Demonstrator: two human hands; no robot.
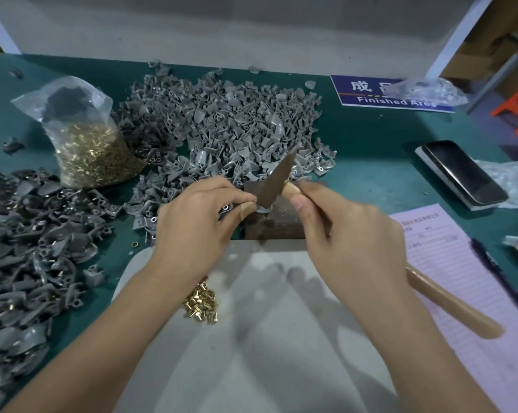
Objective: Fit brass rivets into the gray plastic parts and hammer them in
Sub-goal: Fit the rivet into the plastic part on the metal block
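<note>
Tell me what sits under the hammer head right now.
Under the hammer head a gray plastic part rests on the rusty metal block, pinched by the left hand. The rivet itself is covered and cannot be seen.

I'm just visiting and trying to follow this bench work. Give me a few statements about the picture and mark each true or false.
1. The right hand grips a hammer by its wooden handle. True.
2. The bag of brass rivets stands on the right side of the table. False: it stands on the left, beside the gray plastic parts.
3. The left hand holds a small part on the rusty metal block. True.
4. The phone lies on the pink form. False: it lies beyond it, on the green table.
5. Loose rivets lie by the left wrist. True.
</note>
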